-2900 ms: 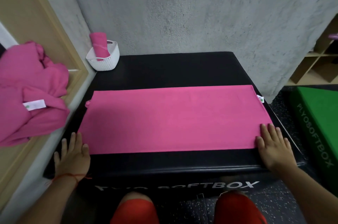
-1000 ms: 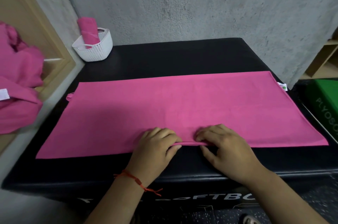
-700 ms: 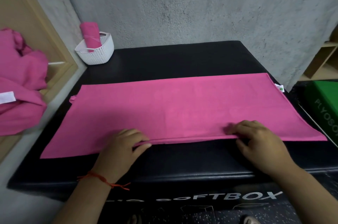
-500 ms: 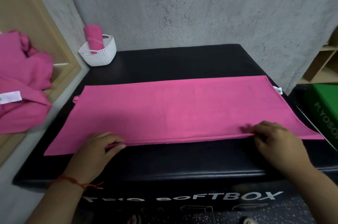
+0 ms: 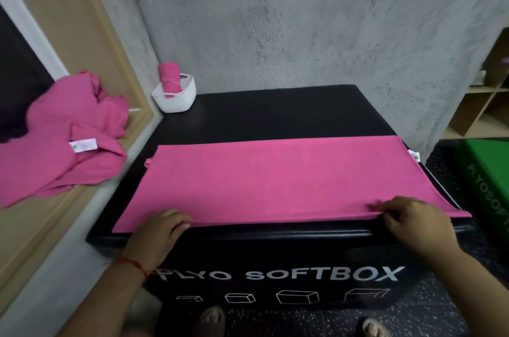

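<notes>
The black padded plyo box (image 5: 275, 113) carries the pink rectangular towel (image 5: 275, 182). The towel is spread flat over the box's front half, with its long axis running left to right across the person. Its near long hem lies along the front edge of the box, and both hands are on that hem. The left hand (image 5: 157, 232) has it a little in from the left corner, and the right hand (image 5: 413, 223) has it close to the right corner. Each grip is clamped on the hem with the fingers curled over the top, and the edge is slightly raised between the two hands. How the thumbs sit underneath is mostly hidden.

All the rest of the cloth lies beyond the hands, toward the wall. The fold or roll that seems to be coming would therefore have to travel straight away from the body. Neither hand is nearer the far edge, since they stand level and well apart. Moving them at an even pace should keep the hem parallel to that far edge.
</notes>
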A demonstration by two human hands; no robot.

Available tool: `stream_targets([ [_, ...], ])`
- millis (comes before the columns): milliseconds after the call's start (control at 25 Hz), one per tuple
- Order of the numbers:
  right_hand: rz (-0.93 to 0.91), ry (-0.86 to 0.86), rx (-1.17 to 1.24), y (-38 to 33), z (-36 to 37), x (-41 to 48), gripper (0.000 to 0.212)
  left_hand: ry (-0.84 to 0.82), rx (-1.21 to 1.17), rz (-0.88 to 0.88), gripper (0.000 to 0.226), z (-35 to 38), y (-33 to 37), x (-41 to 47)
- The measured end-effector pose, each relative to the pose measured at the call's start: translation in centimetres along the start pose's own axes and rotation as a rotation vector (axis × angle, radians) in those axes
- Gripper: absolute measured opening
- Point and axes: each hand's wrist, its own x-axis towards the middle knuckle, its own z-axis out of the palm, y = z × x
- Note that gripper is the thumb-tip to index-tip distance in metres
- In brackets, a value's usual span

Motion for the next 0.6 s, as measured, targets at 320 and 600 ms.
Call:
stream_targets([
  [320,-0.107,0.038,-0.184,1.1,-3.1,-0.2,0.030,0.172,0.345,0.018,0.035,-4.3,-1.7,-0.3],
  [600,-0.181,0.116,-0.300,0.6,-6.3,6.9,0.039,0.240,0.349,0.054,0.034,-8.5,-2.9,7.7],
])
